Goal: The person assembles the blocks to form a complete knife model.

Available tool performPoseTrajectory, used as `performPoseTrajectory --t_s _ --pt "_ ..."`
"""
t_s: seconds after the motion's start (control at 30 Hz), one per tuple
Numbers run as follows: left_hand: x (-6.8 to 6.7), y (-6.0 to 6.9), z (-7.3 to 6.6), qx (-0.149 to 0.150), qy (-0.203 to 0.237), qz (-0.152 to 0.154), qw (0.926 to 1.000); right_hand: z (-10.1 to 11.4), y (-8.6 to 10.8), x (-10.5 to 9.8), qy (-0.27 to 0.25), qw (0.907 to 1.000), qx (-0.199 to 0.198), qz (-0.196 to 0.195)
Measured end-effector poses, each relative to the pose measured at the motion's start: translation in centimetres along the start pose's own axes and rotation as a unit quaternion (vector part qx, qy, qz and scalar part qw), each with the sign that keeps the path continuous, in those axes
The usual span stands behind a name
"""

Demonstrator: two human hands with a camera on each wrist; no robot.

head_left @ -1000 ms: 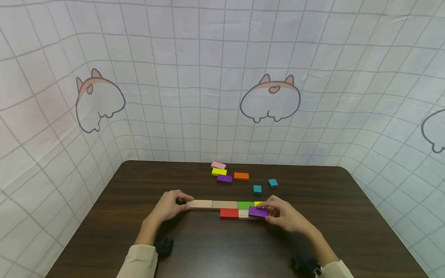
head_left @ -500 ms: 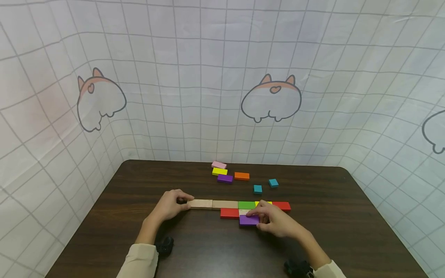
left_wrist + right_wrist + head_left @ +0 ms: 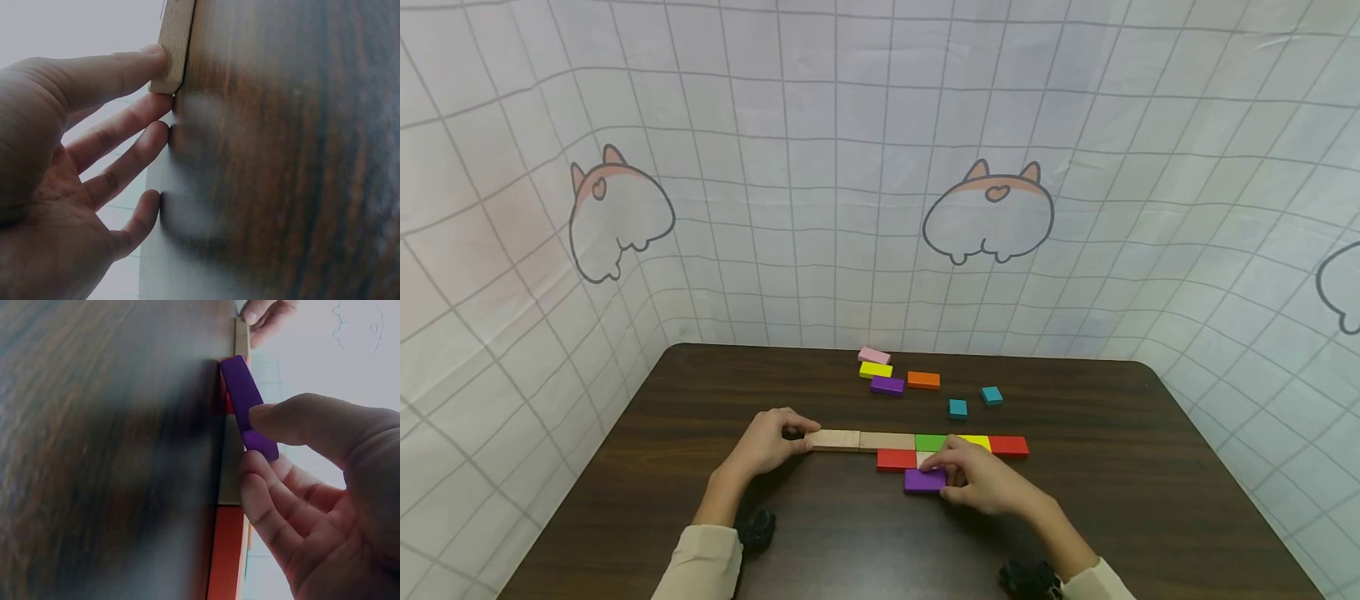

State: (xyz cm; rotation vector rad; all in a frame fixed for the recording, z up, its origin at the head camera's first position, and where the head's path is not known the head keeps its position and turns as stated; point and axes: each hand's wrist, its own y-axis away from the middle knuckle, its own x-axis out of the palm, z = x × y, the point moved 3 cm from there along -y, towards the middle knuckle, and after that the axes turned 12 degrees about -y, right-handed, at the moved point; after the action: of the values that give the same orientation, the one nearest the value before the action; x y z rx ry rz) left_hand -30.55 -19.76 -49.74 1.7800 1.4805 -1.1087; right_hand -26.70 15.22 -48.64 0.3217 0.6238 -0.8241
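My right fingers [image 3: 269,519] are drawn nearly together, pinching the purple block [image 3: 925,481] by its right end, perhaps to leave the other end free for lining up. It sits just in front of the red block [image 3: 897,460]; contact with the counter [image 3: 842,542] unclear. My left fingers [image 3: 128,161] pinch the wooden block [image 3: 833,440], likely steadying the back row [image 3: 887,442]. Beyond, the orange block [image 3: 923,380] lies loose, presumably a spare.

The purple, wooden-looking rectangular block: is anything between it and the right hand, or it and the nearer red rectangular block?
Nothing visible. The right hand pinches the purple block directly, and no other object shows between it and the nearer red rectangular block.
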Motion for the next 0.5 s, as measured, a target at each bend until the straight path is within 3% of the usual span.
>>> performPoseTrajectory --t_s 0.5 --pt "0.07 0.05 0.02 -0.003 0.001 0.000 1.0000 0.60 -0.18 0.71 0.025 0.9997 0.003 -0.001"
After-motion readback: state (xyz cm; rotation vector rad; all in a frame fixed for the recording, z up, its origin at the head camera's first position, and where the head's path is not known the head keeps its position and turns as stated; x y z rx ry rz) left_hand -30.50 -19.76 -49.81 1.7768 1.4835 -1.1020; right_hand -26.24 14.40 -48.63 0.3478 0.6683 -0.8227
